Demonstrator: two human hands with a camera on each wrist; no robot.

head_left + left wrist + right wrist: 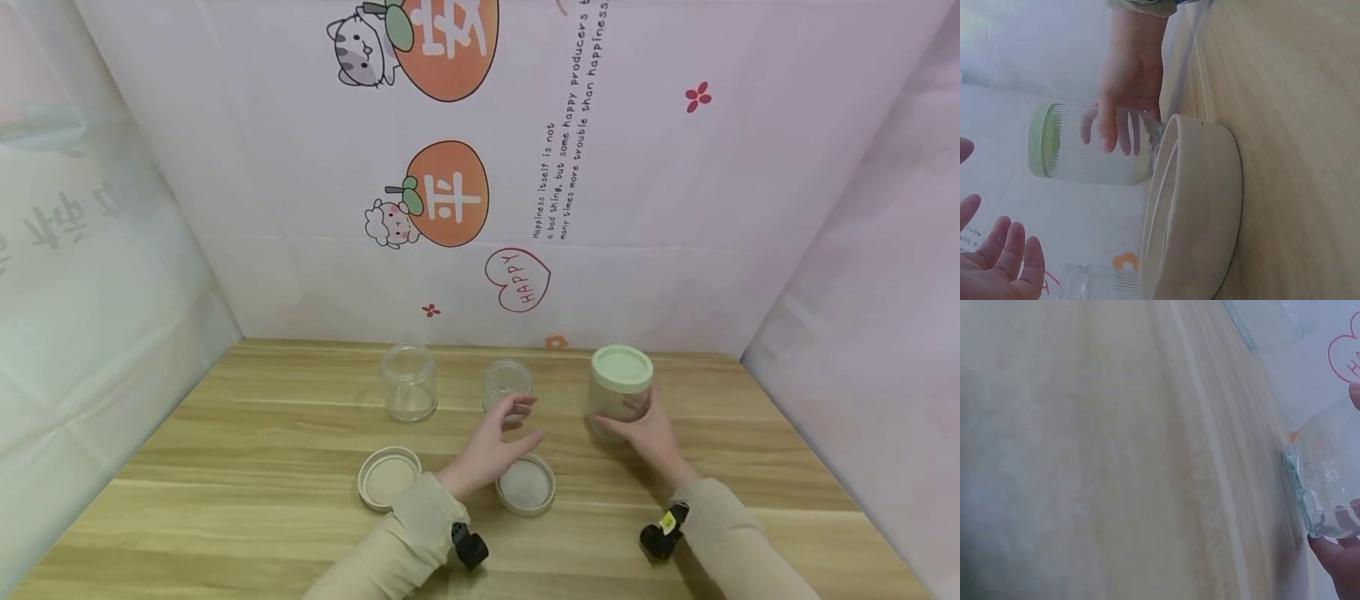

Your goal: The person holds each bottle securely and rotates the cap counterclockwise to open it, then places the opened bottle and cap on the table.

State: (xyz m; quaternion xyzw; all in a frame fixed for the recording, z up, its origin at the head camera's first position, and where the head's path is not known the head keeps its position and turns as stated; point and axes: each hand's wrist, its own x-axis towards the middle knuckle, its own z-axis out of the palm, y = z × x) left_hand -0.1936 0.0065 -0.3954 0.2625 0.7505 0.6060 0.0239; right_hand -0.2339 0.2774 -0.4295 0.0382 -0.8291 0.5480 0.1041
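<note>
A clear glass jar (609, 404) capped with a light green lid (622, 367) stands at the right of the table. My right hand (651, 435) grips its lower body, thumb and fingers round the glass. The left wrist view also shows this jar (1100, 165) in the right hand's (1132, 84) hold; its base is partly hidden there. In the right wrist view only part of the jar (1332, 465) shows. My left hand (491, 442) holds nothing, its fingers loosely bent in the air between a small open glass jar (507, 379) and a round lid (527, 485).
A taller open glass jar (408, 387) stands at the back left of the wooden table (247, 467). In front of it lies a beige lid (388, 477), inner side up. Printed white cloth (637, 208) hangs behind and along both sides.
</note>
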